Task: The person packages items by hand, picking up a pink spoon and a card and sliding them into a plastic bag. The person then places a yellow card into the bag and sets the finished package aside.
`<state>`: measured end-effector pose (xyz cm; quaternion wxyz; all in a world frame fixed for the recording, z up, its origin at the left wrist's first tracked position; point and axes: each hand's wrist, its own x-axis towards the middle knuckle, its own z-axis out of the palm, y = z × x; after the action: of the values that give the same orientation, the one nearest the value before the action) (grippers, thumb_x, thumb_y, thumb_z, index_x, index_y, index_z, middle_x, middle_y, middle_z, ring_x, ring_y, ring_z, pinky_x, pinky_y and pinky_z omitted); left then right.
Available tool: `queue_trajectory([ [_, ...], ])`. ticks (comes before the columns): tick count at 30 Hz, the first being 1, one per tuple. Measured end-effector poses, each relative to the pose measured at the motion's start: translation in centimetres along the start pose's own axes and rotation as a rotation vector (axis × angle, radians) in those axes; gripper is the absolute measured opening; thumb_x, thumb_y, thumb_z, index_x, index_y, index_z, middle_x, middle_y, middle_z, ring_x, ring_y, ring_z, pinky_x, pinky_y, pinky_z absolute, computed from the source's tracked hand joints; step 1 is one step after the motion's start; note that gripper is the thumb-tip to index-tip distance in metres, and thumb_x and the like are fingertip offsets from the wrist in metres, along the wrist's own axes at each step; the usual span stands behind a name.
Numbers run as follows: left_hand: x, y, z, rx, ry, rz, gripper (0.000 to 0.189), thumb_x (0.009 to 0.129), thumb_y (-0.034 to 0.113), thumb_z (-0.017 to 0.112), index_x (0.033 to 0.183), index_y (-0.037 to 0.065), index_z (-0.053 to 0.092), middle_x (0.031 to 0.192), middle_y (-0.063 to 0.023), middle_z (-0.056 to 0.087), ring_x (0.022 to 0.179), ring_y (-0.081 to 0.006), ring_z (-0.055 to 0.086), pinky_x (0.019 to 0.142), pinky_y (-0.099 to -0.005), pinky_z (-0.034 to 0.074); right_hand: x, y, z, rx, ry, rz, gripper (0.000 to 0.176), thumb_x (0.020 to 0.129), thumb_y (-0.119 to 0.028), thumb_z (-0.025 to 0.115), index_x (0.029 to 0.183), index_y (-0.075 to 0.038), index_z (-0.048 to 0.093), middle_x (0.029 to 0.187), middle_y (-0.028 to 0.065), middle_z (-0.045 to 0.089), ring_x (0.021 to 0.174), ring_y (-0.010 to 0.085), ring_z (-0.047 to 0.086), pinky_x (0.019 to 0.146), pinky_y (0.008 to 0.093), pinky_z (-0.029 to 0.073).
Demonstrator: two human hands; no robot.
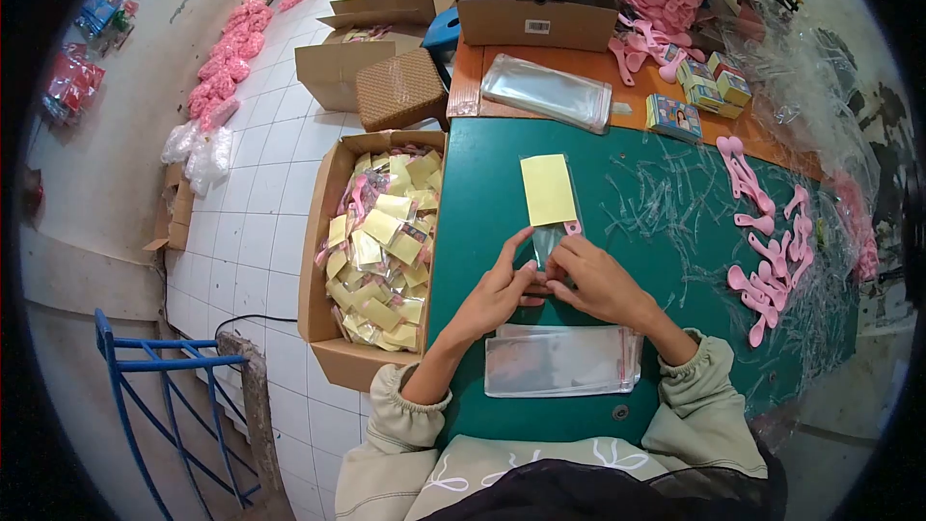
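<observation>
At centre of desk point(482, 174), clear packet point(550, 198) lies with near end pinched by left hand point(497, 294) and right hand point(598, 280); judged light, limp, slippery film, best taken at edges

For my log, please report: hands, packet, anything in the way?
Left hand and right hand pinch packet at lower end. Packet flat on table. Bag stack nearby, not touching packet.

Table point(482, 164): packet point(550, 195) at centre, its near end held by left hand point(497, 294) and right hand point(598, 280); stack of bags point(562, 360) before them; plastic pieces point(772, 270) right; open box point(381, 241) on floor, left.
</observation>
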<state>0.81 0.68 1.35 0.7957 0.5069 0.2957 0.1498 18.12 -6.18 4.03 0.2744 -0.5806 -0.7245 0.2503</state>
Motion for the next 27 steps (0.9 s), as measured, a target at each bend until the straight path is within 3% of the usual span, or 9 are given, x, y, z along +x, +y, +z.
queue_trajectory([
  [5,0.3,0.4,-0.2,-0.039,-0.018,-0.061,0.045,0.099,0.021,0.037,0.141,0.017,0.021,0.103,-0.0115,0.059,0.093,-0.0169,0.059,0.077,-0.0322,0.052,0.1,-0.3,0.7,-0.211,0.090,-0.198,0.016,0.071,-0.007,0.065,0.080,-0.003,0.052,0.080,0.0107,0.048,0.075,0.0274,0.050,0.067,0.0373,0.042],
  [8,0.8,0.8,0.1,0.114,0.057,-0.029,0.045,0.097,0.015,0.041,0.139,0.016,0.027,0.096,-0.0103,0.060,0.087,-0.0138,0.059,0.073,-0.0293,0.053,0.2,-0.6,1.1,-0.295,0.120,-0.276,0.015,0.070,-0.006,0.063,0.079,-0.004,0.052,0.078,0.0098,0.047,0.073,0.0268,0.048,0.068,0.0371,0.040],
  [11,1.5,-0.4,-0.2,0.250,0.115,0.142,0.042,0.094,0.008,0.042,0.135,0.015,0.036,0.086,-0.0100,0.063,0.072,-0.0137,0.062,0.064,-0.0284,0.053,-0.1,-0.2,1.2,-0.274,0.004,-0.273,0.014,0.071,-0.006,0.063,0.079,-0.004,0.051,0.076,0.0097,0.046,0.073,0.0274,0.048,0.068,0.0370,0.040],
  [14,1.2,0.2,0.5,0.455,0.215,0.162,0.041,0.092,0.003,0.042,0.132,0.012,0.041,0.085,-0.0111,0.065,0.072,-0.0135,0.063,0.065,-0.0266,0.054,0.0,0.4,-0.5,0.028,-0.124,-0.285,0.014,0.074,-0.008,0.063,0.079,-0.004,0.050,0.075,0.0087,0.046,0.069,0.0234,0.047,0.066,0.0342,0.040],
  [17,1.3,0.1,0.3,0.046,0.190,0.116,0.037,0.092,0.001,0.041,0.128,0.009,0.043,0.089,-0.0132,0.066,0.078,-0.0147,0.065,0.067,-0.0260,0.054,-0.5,0.2,-4.8,0.445,-0.374,-0.055,0.016,0.080,-0.016,0.062,0.080,-0.004,0.052,0.077,0.0070,0.049,0.071,0.0154,0.049,0.065,0.0293,0.041],
  [19,1.1,0.1,0.1,0.071,0.117,0.096,0.034,0.092,0.000,0.040,0.125,0.006,0.046,0.089,-0.0134,0.066,0.080,-0.0158,0.065,0.069,-0.0260,0.055,-1.3,2.9,-8.8,0.503,-0.396,-0.126,0.019,0.084,-0.020,0.061,0.080,-0.004,0.052,0.077,0.0045,0.049,0.070,0.0120,0.047,0.062,0.0257,0.041],
  [21,1.0,0.2,-0.3,0.098,0.059,0.075,0.031,0.093,0.001,0.040,0.123,0.004,0.047,0.092,-0.0139,0.065,0.084,-0.0170,0.065,0.072,-0.0261,0.054,-3.7,6.1,-12.6,0.603,-0.173,0.115,0.016,0.083,-0.018,0.060,0.080,-0.004,0.053,0.078,0.0039,0.051,0.072,0.0141,0.050,0.063,0.0282,0.042],
  [23,1.1,-0.1,-0.6,0.118,0.018,0.049,0.029,0.094,0.005,0.041,0.123,0.002,0.046,0.098,-0.0145,0.063,0.091,-0.0183,0.064,0.076,-0.0261,0.053,-4.9,8.7,-14.8,-0.188,0.227,0.312,0.015,0.082,-0.015,0.059,0.085,-0.001,0.055,0.084,0.0074,0.055,0.076,0.0186,0.055,0.065,0.0311,0.044],
  [27,1.3,-0.6,-0.7,0.044,-0.015,0.047,0.024,0.095,0.008,0.043,0.116,-0.001,0.050,0.101,-0.0132,0.062,0.096,-0.0176,0.062,0.079,-0.0258,0.052,-7.5,8.3,-14.3,-0.958,0.279,0.725,0.038,0.072,-0.005,0.065,0.107,0.000,0.052,0.103,0.0201,0.054,0.096,0.0369,0.055,0.080,0.0398,0.046],
])
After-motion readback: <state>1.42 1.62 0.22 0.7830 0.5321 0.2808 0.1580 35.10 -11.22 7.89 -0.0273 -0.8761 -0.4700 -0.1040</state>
